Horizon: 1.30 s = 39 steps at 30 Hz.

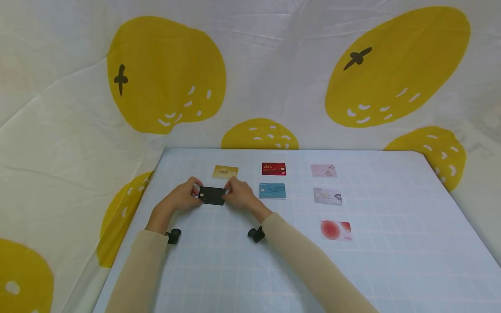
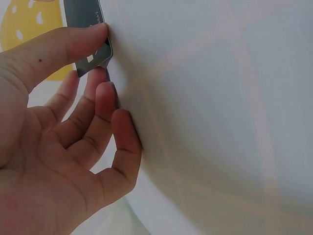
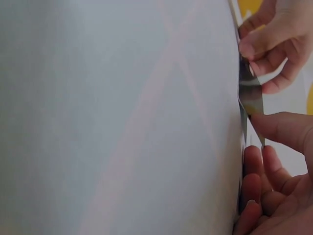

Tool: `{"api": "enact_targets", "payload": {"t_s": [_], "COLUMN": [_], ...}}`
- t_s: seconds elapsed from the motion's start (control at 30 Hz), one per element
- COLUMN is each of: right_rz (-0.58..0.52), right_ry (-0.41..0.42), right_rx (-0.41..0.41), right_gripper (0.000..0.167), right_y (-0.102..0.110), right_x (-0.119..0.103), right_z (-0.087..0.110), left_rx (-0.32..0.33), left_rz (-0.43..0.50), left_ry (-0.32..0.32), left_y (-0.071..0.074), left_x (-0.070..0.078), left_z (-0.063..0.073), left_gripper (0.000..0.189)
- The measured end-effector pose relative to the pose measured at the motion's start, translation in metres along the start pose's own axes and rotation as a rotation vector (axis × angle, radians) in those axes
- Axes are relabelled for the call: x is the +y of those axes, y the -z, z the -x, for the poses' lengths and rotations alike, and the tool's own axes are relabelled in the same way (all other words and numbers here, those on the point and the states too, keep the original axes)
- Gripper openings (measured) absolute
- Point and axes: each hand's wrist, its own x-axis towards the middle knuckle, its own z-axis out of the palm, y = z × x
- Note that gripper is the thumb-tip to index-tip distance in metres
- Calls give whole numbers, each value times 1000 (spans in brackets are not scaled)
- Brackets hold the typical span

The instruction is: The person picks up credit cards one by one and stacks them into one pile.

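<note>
A black chip card (image 1: 212,195) lies between the two hands at the left of the table, close over its surface. My left hand (image 1: 183,194) pinches its left end. In the left wrist view, the thumb (image 2: 93,39) lies across the dark card (image 2: 84,14) near its chip, with fingertips behind it. At the other end my right hand (image 1: 239,194) grips the card by its right edge. The right wrist view shows the right thumb (image 3: 281,128) on the card's near end. Just behind the hands lies a gold card (image 1: 225,171).
To the right, a red VIP card (image 1: 274,169) lies behind a blue VIP card (image 1: 272,191). Further right come a pink card (image 1: 323,170), a silvery card (image 1: 328,196) and a white card with a red circle (image 1: 335,230). A lemon-print cloth (image 1: 266,78) hangs behind the table.
</note>
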Motion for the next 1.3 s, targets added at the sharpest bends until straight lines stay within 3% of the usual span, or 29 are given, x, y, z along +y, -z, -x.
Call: {"api": "enact_targets", "payload": {"t_s": [0.4,0.67,0.77,1.03,1.3], "right_rz": [-135,-302,-385,-519,-606], "right_ry": [-18,-55,-62,-32,-25], "right_rx": [15,24,30,75,109], "right_gripper": [19,18,19,19,23], "right_y": [4,10,15,32,53], "right_x": [0,8,11,24,34], "right_z": [2,4,5,17,35], "left_rx": [92,71,85,127,154], "left_rz": [96,427,510,562,594], "left_ry": [28,65,62,-34,-60], "left_y": [-1,-5,-7,-15,-27], "left_x": [-1,0,3,25,53], "left_z": [6,11,13,13,12], "left_gripper": [35,38,42,39,44]}}
